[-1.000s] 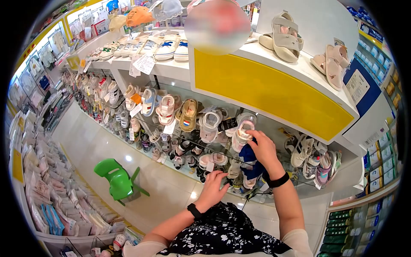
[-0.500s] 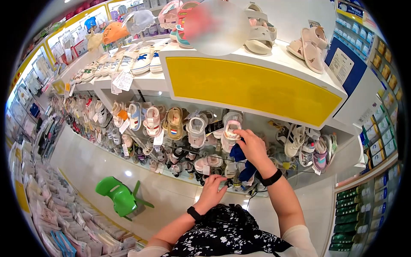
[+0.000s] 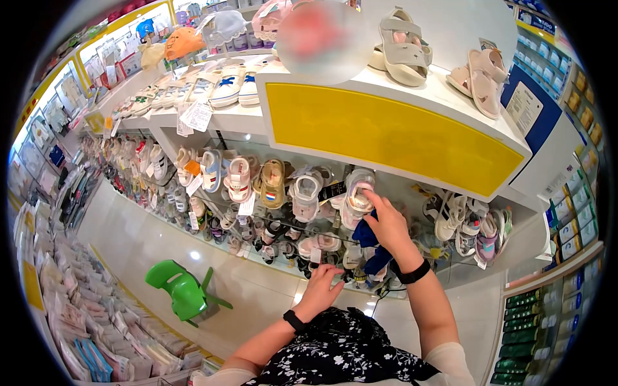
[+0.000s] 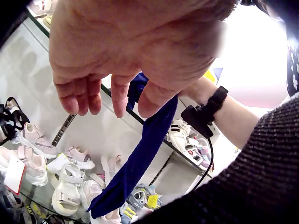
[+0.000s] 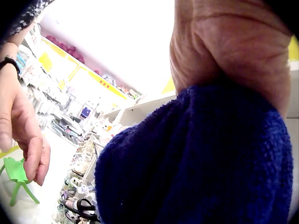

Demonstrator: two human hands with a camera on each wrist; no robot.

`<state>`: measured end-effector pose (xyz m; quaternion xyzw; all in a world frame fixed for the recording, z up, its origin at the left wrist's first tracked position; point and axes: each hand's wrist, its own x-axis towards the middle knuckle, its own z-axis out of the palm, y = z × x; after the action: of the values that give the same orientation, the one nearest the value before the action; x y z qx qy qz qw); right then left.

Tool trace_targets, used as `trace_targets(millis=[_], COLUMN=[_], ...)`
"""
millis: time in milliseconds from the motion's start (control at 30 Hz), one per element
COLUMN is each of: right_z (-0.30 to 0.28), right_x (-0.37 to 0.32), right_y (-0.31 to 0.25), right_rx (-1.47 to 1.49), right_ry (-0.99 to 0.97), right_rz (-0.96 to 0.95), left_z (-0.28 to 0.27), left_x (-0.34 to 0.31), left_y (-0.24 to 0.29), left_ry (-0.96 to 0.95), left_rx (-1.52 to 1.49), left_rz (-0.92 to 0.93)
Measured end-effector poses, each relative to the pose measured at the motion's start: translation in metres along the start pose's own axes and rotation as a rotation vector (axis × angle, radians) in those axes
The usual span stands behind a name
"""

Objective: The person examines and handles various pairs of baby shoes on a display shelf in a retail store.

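Observation:
My right hand is at the glass shelf, its fingertips at the opening of a pale child's sandal. Bunched beneath its palm is a blue towelling cloth, gripped by that hand, with its fingers hidden behind the cloth in the right wrist view. A long end of the cloth hangs down in the left wrist view. My left hand hovers before the lower shelf, fingers loosely bent and holding nothing. Beside the pale sandal stand a grey-white sandal and a tan shoe.
A white ledge with a yellow panel overhangs the shelf. More children's shoes stand on the shelf at right, others on the glass below. On the floor at left is a green chair. Packaged goods line the left side.
The head view has swung a little and partly back. My right hand stays at the pale sandal with the cloth, its fingers shifting over the opening. The left hand stays nearly still.

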<state>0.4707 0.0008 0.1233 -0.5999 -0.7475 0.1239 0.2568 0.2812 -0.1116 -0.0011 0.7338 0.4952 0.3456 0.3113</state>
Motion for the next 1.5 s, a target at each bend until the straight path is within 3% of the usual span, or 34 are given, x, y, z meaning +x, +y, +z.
trace_targets(millis=[533, 867, 1033, 1200, 1400, 1500], right_z=[-0.008, -0.020, -0.045, -0.063, -0.115, -0.140], right_x=[-0.017, -0.046, -0.091, -0.142, -0.193, -0.201], right_y=[0.000, 0.009, 0.022, 0.093, 0.169, 0.208], right_rx=[0.075, 0.284, 0.331, 0.365, 0.217, -0.043], right_ry=[0.053, 0.268, 0.433, 0.564, 0.654, 0.699], right_rz=[0.052, -0.039, 0.076, 0.203, 0.489, 0.429], left_z=[0.008, 0.012, 0.031, 0.054, 0.080, 0.090], left_x=[-0.002, 0.007, 0.015, 0.026, 0.043, 0.049], left_y=[-0.002, 0.016, 0.015, 0.028, 0.048, 0.059], left_ry=[-0.003, -0.028, -0.116, -0.206, -0.286, -0.315], left_rx=[-0.016, -0.115, -0.120, -0.121, -0.130, -0.153], left_rz=[0.004, 0.021, 0.016, 0.073, 0.134, 0.113])
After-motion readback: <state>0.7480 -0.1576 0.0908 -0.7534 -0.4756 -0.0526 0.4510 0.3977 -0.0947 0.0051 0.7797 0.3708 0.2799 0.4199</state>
